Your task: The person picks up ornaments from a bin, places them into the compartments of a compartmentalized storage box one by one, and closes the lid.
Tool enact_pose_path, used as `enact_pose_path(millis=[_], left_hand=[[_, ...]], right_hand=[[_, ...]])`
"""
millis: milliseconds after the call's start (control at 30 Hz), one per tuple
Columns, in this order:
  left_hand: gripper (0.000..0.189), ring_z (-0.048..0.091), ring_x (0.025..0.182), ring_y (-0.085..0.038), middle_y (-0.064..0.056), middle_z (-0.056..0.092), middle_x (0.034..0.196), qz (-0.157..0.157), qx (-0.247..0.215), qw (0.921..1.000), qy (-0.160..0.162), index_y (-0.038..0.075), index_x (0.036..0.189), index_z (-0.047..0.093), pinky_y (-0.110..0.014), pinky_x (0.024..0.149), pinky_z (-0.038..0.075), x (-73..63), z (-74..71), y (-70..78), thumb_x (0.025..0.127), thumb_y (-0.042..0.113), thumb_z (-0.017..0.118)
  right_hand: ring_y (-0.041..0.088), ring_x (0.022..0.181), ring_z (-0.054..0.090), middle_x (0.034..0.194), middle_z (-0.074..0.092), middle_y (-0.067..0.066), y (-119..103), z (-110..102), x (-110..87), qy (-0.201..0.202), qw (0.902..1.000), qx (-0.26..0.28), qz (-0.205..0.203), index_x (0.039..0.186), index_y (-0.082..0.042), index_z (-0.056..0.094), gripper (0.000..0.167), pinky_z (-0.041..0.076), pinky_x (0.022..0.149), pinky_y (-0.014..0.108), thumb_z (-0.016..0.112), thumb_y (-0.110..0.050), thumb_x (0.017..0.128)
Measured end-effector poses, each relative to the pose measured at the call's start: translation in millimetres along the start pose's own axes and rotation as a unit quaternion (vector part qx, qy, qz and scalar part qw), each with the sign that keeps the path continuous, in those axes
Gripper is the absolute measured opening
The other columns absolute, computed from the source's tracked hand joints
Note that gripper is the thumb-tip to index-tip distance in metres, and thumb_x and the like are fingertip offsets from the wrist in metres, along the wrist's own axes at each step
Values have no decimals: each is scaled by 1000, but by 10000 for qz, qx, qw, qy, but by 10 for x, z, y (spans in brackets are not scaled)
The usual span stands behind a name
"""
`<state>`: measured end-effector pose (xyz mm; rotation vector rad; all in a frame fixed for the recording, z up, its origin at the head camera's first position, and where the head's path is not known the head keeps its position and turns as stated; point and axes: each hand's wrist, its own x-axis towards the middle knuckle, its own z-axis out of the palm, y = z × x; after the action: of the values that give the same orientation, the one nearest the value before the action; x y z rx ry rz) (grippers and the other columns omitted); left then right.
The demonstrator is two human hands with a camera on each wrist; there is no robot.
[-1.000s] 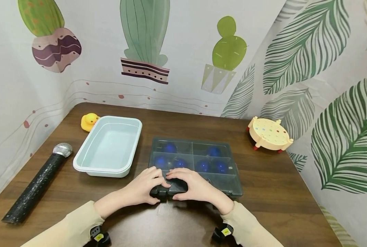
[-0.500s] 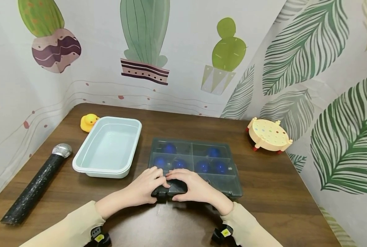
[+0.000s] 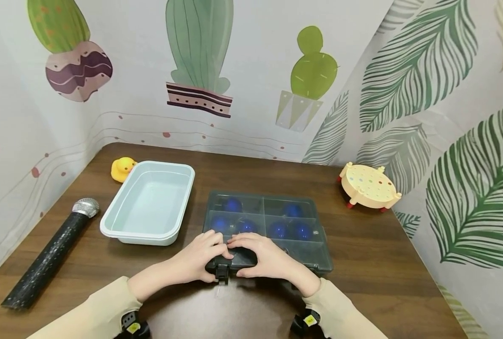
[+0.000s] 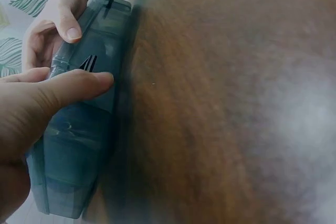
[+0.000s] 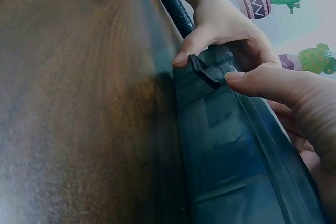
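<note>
A dark, see-through compartment box (image 3: 299, 254) lies lidded on the table, with several blue balls (image 3: 278, 230) visible inside. My left hand (image 3: 204, 256) grips its front edge, fingers curled over the lid and thumb in front. Beside that thumb, a black latch (image 3: 222, 272) juts out from the front side. In the right wrist view the latch (image 5: 206, 72) stands tilted away from the box (image 5: 226, 150), close to both thumbs. My right hand (image 3: 264, 256) holds the same edge just to the right, fingers on the lid and thumb low at the front.
Left of the box stands a pale blue tub (image 3: 139, 237), with a yellow rubber duck (image 3: 122, 169) behind it. A black microphone (image 3: 50, 261) lies at the far left. Toward the back right is a small cream stool-like toy (image 3: 370, 186) with red-tipped feet.
The black latch by my left thumb has swung out from the box's front and hangs forward. Both hands keep nearly the same place; the box has not moved.
</note>
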<state>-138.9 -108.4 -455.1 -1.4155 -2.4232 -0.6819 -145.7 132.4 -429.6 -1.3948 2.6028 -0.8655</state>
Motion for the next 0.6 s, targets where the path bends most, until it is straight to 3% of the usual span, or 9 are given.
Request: enact_pose_path(millis=[267, 433, 600], left_hand=[[43, 47, 94, -9, 8, 53, 97, 84, -694, 9973, -227, 22, 106, 65, -27, 84, 44, 10, -67, -63, 69, 27, 87], [28, 48, 94, -9, 8, 55, 96, 173, -708, 9973, -83, 23, 104, 66, -26, 83, 44, -4, -52, -86, 79, 25, 80], [24, 47, 92, -8, 9, 54, 94, 64, -690, 9976, 3, 23, 103, 67, -25, 81, 43, -15, -26, -67, 82, 26, 78]], right_hand=[[24, 129, 53, 136, 60, 8, 17, -4, -5, -6, 10000, 18, -3, 127, -11, 63, 54, 46, 105, 42, 82, -28, 78], [23, 129, 53, 136, 60, 7, 15, 6, -3, 6, 10000, -43, -45, 127, -11, 63, 55, 46, 105, 42, 81, -29, 78], [23, 129, 53, 136, 60, 7, 4, 6, -4, 3, 10000, -47, -14, 127, -12, 63, 54, 46, 105, 41, 81, -29, 78]])
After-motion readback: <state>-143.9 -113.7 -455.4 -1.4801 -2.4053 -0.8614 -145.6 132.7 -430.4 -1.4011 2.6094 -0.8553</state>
